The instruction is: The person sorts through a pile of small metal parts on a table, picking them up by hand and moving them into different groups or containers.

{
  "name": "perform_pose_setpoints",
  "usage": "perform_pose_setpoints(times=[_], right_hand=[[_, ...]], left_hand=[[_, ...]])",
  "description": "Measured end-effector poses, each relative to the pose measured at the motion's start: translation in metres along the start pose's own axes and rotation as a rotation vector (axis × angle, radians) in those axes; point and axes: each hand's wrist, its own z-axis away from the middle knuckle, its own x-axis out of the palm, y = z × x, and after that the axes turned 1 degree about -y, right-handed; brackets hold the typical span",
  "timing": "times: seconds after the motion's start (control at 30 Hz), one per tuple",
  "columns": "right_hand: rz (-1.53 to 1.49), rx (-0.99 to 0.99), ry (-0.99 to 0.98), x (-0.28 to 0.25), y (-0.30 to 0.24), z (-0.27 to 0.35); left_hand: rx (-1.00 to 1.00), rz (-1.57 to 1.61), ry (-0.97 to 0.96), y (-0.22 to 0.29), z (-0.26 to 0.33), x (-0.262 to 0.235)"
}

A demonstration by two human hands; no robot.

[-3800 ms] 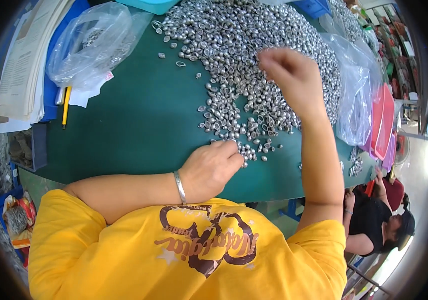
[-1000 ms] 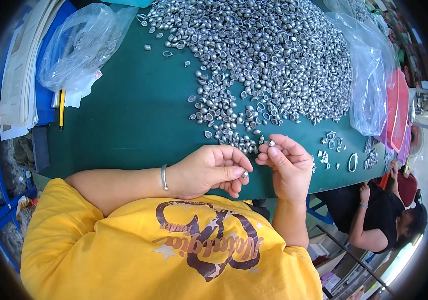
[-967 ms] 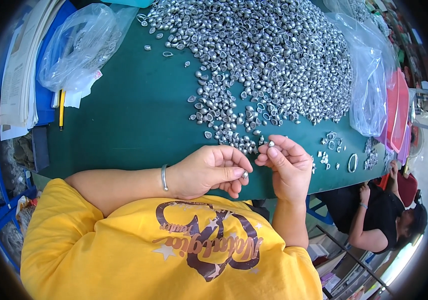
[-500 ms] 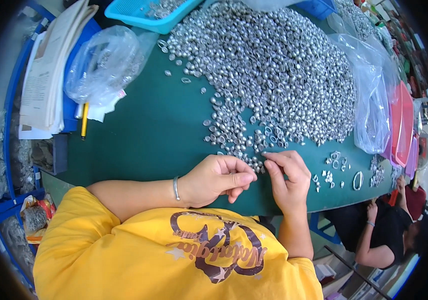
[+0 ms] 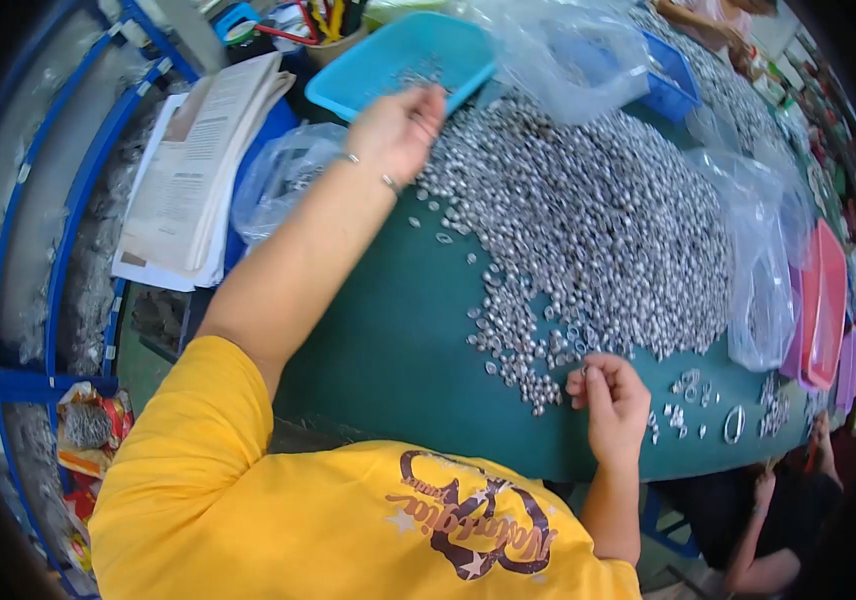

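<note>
the left hand (image 5: pixel 400 128) is stretched far out over the light blue tray (image 5: pixel 378 70), fingers loosely curled, grip unclear, while the right hand (image 5: pixel 610 400) pinches a small silver piece beside the metal-ring heap (image 5: pixel 598 220).

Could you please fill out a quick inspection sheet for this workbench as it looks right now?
Surface: green table, bare on the near left.
Job's things: large heap of small silver metal parts; turquoise tray at the far edge.
Clutter: clear plastic bags, paper stack, pink trays.
Grippers: left hand stretched out over the turquoise tray; right hand pinching at the heap's near edge, contents hidden.
Cables: nothing seen.
Surroundings: blue rack on the left; another person's arm at lower right.
</note>
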Motion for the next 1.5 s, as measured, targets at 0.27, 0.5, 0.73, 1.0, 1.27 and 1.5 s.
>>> perform_pose_setpoints(times=[0.27,0.5,0.73,1.0,1.27,1.5], right_hand=[[-0.861,0.347,-0.282,-0.02,0.008,-0.002],[-0.815,0.347,-0.34,-0.005,0.009,0.005],[0.083,-0.018,-0.119,0.002,0.006,0.012],[0.821,-0.659,0.093,0.004,0.011,-0.024],[0.478,-0.572,0.146,0.004,0.014,-0.016],[0.304,-0.694,0.191,0.007,0.02,-0.016]], left_hand=[[-0.294,-0.235,-0.187,-0.051,0.085,-0.011],[-0.449,-1.016,-0.674,-0.11,0.171,-0.01],[-0.691,-0.685,-0.403,-0.112,0.174,-0.026],[-0.16,-1.219,-0.495,-0.101,0.149,-0.013],[0.536,-1.726,-0.916,-0.133,0.144,-0.019],[0.6,-1.792,-1.03,-0.135,0.144,-0.021]])
